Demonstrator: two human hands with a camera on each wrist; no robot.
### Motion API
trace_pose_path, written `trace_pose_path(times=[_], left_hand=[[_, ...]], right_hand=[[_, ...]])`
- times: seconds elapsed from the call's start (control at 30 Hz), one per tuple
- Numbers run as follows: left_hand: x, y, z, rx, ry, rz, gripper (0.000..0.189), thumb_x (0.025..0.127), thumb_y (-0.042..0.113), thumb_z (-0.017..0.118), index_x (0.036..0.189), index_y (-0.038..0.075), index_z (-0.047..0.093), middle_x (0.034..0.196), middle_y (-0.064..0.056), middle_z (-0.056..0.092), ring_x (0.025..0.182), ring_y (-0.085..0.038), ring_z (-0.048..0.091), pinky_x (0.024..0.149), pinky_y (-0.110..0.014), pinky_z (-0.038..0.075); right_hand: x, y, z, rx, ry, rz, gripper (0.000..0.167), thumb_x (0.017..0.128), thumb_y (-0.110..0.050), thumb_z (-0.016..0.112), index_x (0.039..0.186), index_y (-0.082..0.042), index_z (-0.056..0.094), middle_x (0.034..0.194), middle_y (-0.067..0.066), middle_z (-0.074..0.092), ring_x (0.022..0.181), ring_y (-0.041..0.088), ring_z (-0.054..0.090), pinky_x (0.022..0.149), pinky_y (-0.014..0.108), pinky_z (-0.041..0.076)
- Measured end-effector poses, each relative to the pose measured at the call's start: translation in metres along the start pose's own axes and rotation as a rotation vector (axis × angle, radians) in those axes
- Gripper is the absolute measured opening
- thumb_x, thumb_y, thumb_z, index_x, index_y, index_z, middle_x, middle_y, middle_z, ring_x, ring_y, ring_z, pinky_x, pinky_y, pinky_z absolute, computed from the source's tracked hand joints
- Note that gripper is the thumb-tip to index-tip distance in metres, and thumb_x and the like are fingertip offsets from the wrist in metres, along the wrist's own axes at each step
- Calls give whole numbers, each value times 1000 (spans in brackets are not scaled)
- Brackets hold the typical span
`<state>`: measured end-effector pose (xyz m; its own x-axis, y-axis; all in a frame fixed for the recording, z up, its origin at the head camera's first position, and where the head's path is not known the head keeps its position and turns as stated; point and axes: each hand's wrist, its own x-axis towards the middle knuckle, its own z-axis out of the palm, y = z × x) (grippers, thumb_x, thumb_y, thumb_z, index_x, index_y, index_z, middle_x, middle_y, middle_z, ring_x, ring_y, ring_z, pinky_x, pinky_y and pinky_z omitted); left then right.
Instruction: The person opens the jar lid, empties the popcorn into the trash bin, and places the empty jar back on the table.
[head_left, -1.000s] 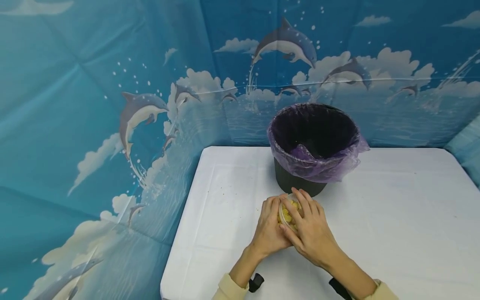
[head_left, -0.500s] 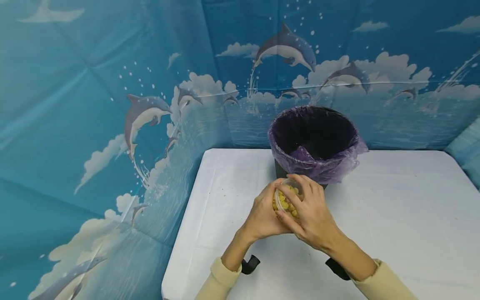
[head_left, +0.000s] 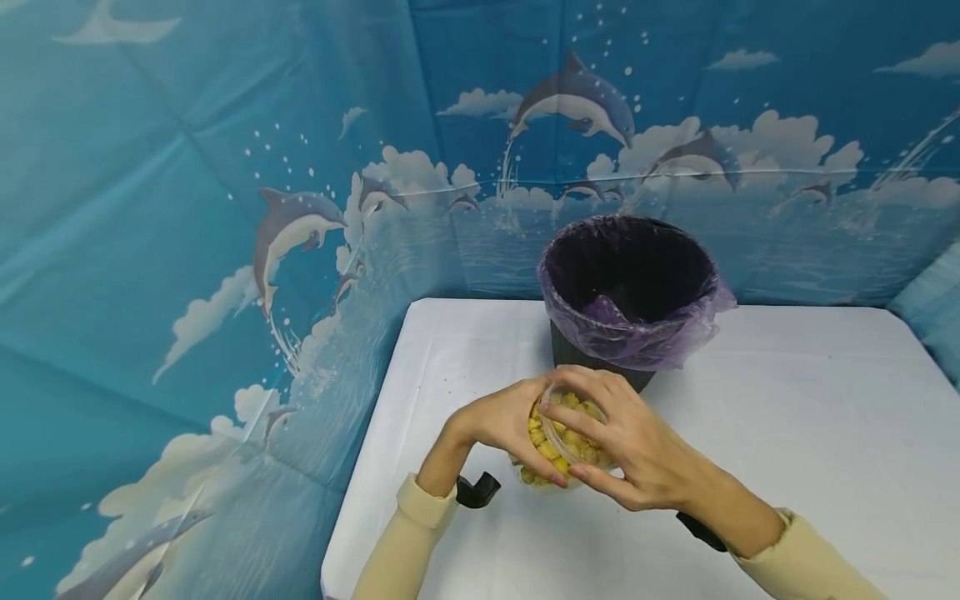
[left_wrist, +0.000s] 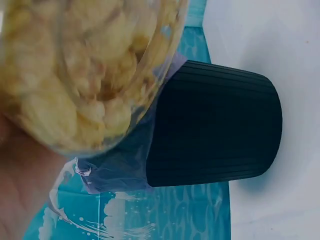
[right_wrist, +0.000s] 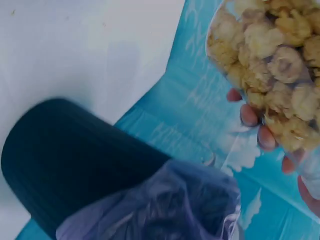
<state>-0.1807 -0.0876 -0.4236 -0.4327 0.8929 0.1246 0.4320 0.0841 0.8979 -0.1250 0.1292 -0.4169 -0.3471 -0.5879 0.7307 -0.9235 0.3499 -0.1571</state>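
Note:
A clear plastic jar (head_left: 543,450) of yellow popcorn is held above the near half of the table, tilted. My left hand (head_left: 506,421) grips its left side, thumb along the front. Fingertips (right_wrist: 249,116) of that hand show against the jar wall in the right wrist view. My right hand (head_left: 633,442) spans the jar's round, clear top, fingers and thumb curled about its edge. Whether a separate lid lies under those fingers, I cannot tell. In the left wrist view the popcorn (left_wrist: 90,85) fills much of the upper left.
A dark trash bin (head_left: 596,358) with a purple bag (head_left: 637,342) over its rim stands just behind my hands. Small crumbs (head_left: 447,381) dot the white table (head_left: 787,433) to the left. A blue dolphin-print cloth (head_left: 375,233) hangs behind.
The jar has turned and come nearer, so more of its side shows. My left wrist has swung out to the left, and my right hand has kept its hold on the top.

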Motion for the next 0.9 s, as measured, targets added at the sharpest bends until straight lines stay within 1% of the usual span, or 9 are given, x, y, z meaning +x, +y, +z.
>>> trace_pose_path(times=[0.07,0.17,0.23,0.33,0.47,0.57,0.7,0.8,0.9], left_hand=[[-1,0,1,-17,43,-16,97,68,4,95,147,9,39,124,-14,63,100,-4,66,90,-28,61],[-2,2,7,26,221,-52,106,69,7,95,154,15,33,128,-12,61,106,-8,65,93,-28,60],[-1,5,15,136,380,-95,108,69,14,97,155,17,33,132,-8,60,111,-11,63,94,-29,58],[4,7,29,364,611,-160,109,65,27,99,154,13,37,135,-5,58,116,-16,59,98,-34,55],[15,6,47,621,805,-194,109,63,40,99,149,6,41,132,-9,59,114,-20,59,95,-40,54],[21,4,56,741,868,-189,106,65,40,96,148,4,42,130,-11,60,113,-22,60,91,-39,55],[23,3,60,795,889,-161,101,67,33,95,147,2,42,130,-10,60,115,-23,61,92,-39,56],[20,3,56,741,851,-136,103,65,30,97,147,-1,42,130,-12,60,113,-23,61,95,-40,56],[13,4,47,613,766,-120,108,64,30,99,148,-1,39,131,-13,59,113,-23,60,97,-39,56]], right_hand=[[0,2,-3,0,-24,32,63,105,-58,40,142,-11,60,154,23,47,144,35,42,128,38,19],[0,3,-8,-33,-35,135,72,102,-65,43,148,-12,54,162,22,38,151,37,34,128,53,21],[1,2,-12,-59,-36,230,77,100,-69,44,154,-14,48,164,21,34,152,39,33,121,66,26],[7,-3,-14,-100,-54,386,75,100,-65,51,159,-19,41,166,20,32,151,41,34,110,75,34],[18,-8,-8,-135,-111,554,71,99,-47,63,162,-25,36,165,21,32,150,45,35,107,77,37],[24,-11,0,-144,-144,636,64,103,-37,60,161,-23,37,162,25,35,149,46,35,106,76,39],[27,-13,9,-162,-129,652,53,107,-32,52,157,-17,44,157,27,40,145,46,39,105,73,40],[25,-12,13,-184,-90,595,49,108,-33,51,154,-16,48,155,26,43,142,45,42,105,71,41],[23,-9,12,-182,-80,505,48,108,-36,49,152,-18,50,154,24,44,140,45,43,106,71,40]])
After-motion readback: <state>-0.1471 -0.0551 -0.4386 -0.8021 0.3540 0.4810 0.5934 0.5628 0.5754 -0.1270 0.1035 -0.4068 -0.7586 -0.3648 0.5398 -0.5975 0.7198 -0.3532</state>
